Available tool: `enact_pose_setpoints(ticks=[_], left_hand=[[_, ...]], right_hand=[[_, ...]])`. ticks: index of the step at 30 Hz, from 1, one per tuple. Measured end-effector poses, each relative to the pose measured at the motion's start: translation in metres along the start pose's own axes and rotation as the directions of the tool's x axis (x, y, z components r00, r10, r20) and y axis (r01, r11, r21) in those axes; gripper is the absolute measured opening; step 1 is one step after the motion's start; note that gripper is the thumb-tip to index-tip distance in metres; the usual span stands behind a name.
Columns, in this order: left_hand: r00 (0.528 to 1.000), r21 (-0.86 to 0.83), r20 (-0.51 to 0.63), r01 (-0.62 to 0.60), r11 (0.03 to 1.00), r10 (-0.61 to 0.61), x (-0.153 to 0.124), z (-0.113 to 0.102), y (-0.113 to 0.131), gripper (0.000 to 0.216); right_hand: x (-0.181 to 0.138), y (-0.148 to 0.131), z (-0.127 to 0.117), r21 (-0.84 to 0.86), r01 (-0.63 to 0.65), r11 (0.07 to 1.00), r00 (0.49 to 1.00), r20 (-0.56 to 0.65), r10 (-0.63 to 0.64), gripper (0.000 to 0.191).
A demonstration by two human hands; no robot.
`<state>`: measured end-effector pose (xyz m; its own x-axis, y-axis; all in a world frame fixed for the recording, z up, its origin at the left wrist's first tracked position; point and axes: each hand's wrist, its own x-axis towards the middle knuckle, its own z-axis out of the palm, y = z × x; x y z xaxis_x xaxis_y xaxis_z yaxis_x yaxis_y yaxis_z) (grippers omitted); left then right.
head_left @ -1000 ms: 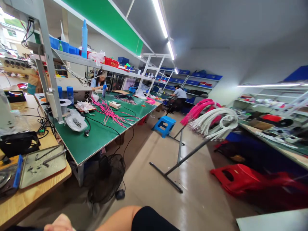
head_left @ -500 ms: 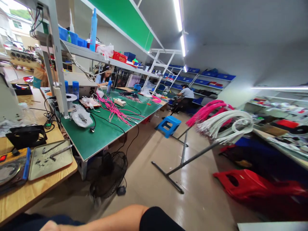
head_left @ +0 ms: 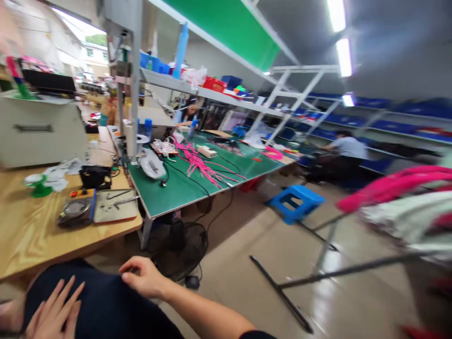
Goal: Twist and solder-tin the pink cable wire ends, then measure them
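At the lower left my left hand point(head_left: 56, 310) lies flat with fingers spread on the dark trousers point(head_left: 102, 301) over my leg. My right hand point(head_left: 144, 278) rests at the far side of the same leg, thumb and forefinger apart and loosely bent; its other fingers are mostly hidden, and I see nothing in it. Beyond my leg is a wooden table point(head_left: 21, 235). Nearest on it are a metal tray point(head_left: 116, 214) with hex keys point(head_left: 123, 200) and a device with a round clear top point(head_left: 76, 209).
A green-topped workbench point(head_left: 165, 197) bears bundled pink wires point(head_left: 201, 165) and a plastic bag point(head_left: 151, 165). A black fan point(head_left: 187, 249) stands on the floor below. To the right are a blue stool point(head_left: 296, 202) and a metal rack point(head_left: 339, 273) of wires. Two people work farther back.
My view has swung left, so the scene has shifted right and more of the wooden table shows. Both hands now show on my leg; earlier only one forearm and a partial hand appeared.
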<state>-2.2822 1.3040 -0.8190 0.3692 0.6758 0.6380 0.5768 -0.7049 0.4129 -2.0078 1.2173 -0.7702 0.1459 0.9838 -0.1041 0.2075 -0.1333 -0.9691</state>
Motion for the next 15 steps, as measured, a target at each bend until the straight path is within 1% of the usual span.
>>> enact_pose_setpoints(ticks=[1, 2, 4, 6, 8, 11, 15], left_hand=[[1.000, 0.028, -0.018, 0.009, 1.000, -0.009, -0.013, -0.003, 0.004, 0.064], [1.000, 0.052, -0.025, 0.014, 0.999, -0.013, -0.024, -0.007, 0.009, 0.065], [0.999, 0.084, -0.030, 0.017, 0.996, -0.015, -0.039, -0.017, 0.019, 0.064], [0.999, 0.106, -0.033, 0.018, 0.994, -0.014, -0.049, -0.030, 0.030, 0.063], [0.999, 0.129, -0.045, 0.013, 0.992, -0.007, -0.057, -0.043, 0.040, 0.064], [0.996, 0.172, -0.090, -0.015, 0.985, 0.031, -0.065, -0.064, 0.055, 0.067], [0.987, 0.188, -0.155, -0.009, 0.982, 0.039, -0.065, -0.090, 0.068, 0.069]], right_hand=[[-0.005, 0.001, 0.002, -0.064, 0.045, 0.997, 0.999, -0.002, -0.046, 0.037], [-0.010, 0.003, 0.004, -0.101, 0.085, 0.991, 0.996, 0.015, -0.084, 0.042], [-0.020, 0.006, 0.012, -0.119, 0.138, 0.983, 0.987, 0.096, -0.127, 0.056], [-0.031, 0.007, 0.020, -0.126, 0.194, 0.973, 0.967, 0.190, -0.168, 0.064], [-0.041, 0.003, 0.026, -0.145, 0.286, 0.947, 0.936, 0.256, -0.244, 0.066], [-0.051, -0.010, 0.032, -0.153, 0.401, 0.903, 0.890, 0.297, -0.345, 0.067], [-0.049, -0.029, 0.039, -0.154, 0.450, 0.880, 0.856, 0.354, -0.376, 0.066]])
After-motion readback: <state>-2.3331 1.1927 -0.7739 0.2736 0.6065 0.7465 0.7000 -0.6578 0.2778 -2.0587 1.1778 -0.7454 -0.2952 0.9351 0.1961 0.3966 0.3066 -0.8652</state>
